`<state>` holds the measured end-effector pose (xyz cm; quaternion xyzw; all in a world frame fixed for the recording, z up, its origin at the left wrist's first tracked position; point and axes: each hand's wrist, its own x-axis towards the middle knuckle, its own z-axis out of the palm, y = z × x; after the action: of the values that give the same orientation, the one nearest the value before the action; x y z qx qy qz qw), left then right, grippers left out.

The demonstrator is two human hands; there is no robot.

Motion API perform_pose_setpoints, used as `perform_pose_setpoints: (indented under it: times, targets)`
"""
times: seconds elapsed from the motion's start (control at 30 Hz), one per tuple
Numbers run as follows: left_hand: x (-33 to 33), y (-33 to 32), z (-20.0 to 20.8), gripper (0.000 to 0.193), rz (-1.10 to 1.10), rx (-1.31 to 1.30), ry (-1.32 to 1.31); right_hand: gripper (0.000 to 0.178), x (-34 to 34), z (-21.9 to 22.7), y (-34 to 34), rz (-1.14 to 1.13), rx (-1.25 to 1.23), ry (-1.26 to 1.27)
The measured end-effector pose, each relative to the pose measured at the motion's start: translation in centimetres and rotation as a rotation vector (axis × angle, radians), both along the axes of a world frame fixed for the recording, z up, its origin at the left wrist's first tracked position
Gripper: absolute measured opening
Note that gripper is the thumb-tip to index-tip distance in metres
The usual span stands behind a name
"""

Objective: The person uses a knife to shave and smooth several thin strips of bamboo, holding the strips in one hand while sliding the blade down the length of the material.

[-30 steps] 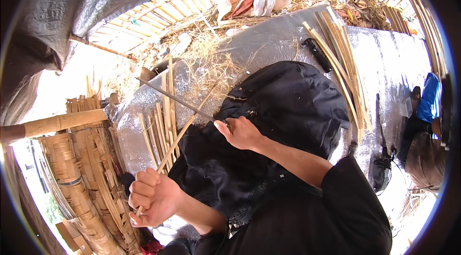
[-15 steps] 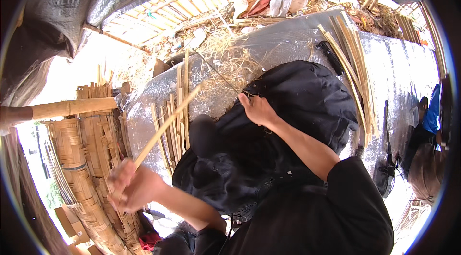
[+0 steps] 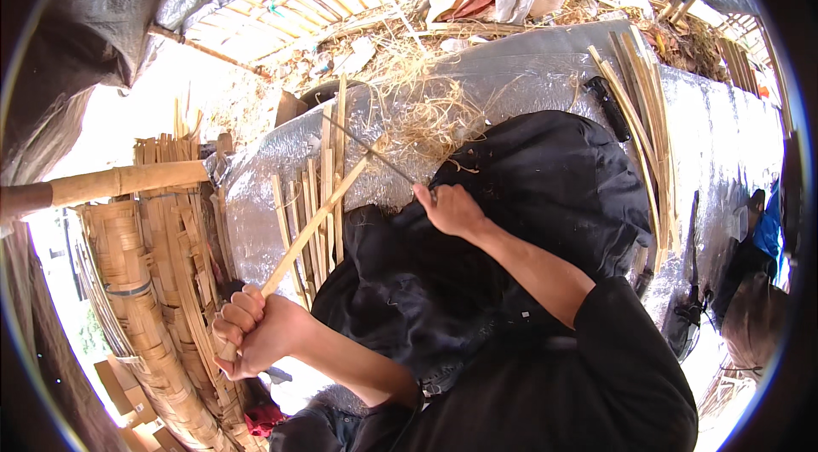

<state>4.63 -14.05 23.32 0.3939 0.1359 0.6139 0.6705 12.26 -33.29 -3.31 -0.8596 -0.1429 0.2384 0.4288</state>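
Note:
My left hand (image 3: 256,328) is closed around the near end of a pale bamboo strip (image 3: 311,232), which slants up and to the right. In my right hand (image 3: 456,212) is a knife, its grip hidden by my fingers. The thin dark knife blade (image 3: 394,167) points up and left, crossing the strip close to its far end. Black cloth (image 3: 545,188) covers my lap beneath both hands. Just beyond the blade lies a tangle of curly bamboo shavings (image 3: 434,115).
Silvery sheeting (image 3: 528,56) spreads around me. Upright bamboo strips (image 3: 327,188) lie left of my lap, and a longer bundle (image 3: 652,128) lies right beside a black cylindrical object (image 3: 608,109). Rolled woven bamboo mats (image 3: 128,273) and a bamboo pole (image 3: 128,185) stand at far left.
My left hand has moved slightly up and right with the strip. The strip's far end now meets the knife blade, where before it was apart. My right hand keeps its grip.

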Motion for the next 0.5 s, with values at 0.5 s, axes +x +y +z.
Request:
perform_pose_setpoints:
  times: [0.5]
  targets:
    - [-1.7, 2.4, -0.4, 0.051, -0.280, 0.101, 0.010, 0.072, 2.6, 10.8, -2.0, 0.045, -0.087, 0.114]
